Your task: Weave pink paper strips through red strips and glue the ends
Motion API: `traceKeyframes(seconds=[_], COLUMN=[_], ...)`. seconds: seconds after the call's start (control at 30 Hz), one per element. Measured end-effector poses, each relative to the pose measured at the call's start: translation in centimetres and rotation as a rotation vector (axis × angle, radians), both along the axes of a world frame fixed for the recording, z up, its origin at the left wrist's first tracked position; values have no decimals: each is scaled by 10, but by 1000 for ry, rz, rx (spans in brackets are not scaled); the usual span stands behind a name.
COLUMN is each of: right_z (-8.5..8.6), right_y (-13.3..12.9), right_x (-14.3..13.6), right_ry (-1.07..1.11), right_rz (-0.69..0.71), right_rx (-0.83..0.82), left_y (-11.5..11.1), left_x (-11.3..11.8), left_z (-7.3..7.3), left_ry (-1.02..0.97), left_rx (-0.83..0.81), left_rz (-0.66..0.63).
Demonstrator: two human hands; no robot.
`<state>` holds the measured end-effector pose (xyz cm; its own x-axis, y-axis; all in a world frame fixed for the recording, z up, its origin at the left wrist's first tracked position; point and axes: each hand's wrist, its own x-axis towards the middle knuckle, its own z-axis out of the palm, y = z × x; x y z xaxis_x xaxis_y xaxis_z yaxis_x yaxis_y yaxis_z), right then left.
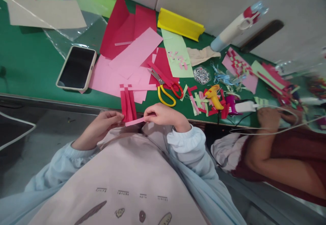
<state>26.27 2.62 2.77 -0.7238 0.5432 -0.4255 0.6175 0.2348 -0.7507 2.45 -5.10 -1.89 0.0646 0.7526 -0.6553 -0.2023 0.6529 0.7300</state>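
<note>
At the table's front edge lie several red paper strips, side by side, with pink strips crossing them at their far end. My left hand pinches the near end of the leftmost red strip. In my right hand is the right end of a loose pink paper strip, gripped between thumb and fingers. That strip reaches left across the near ends of the red ones; whether it passes over or under each is too small to tell. Scissors with yellow and red handles rest just beyond my right hand.
A phone lies on the green table at left. Pink and red paper sheets spread behind the strips. Right of the scissors are paper scraps, a yellow glue gun and cables. Another person's arm rests at far right.
</note>
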Motion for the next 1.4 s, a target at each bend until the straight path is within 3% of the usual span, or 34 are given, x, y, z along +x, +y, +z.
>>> traceKeyframes(seconds=[0.5,0.93,1.13,1.4], right_z=[-1,-3,1,-3], right_y=[2,1,-1,-5], right_x=[-2,-6,-11,-15], right_ry=[-25,-63,-73,-87], right_rz=[-92,-89,-88,-130], right_rx=[30,70,90,116], left_y=[1,3,5,4], left_x=[1,-4,-4,-6], left_z=[13,2,7,-1], left_ry=[72,-11,92,217], left_rx=[51,12,53,177], left_rz=[-27,-4,-29,-95])
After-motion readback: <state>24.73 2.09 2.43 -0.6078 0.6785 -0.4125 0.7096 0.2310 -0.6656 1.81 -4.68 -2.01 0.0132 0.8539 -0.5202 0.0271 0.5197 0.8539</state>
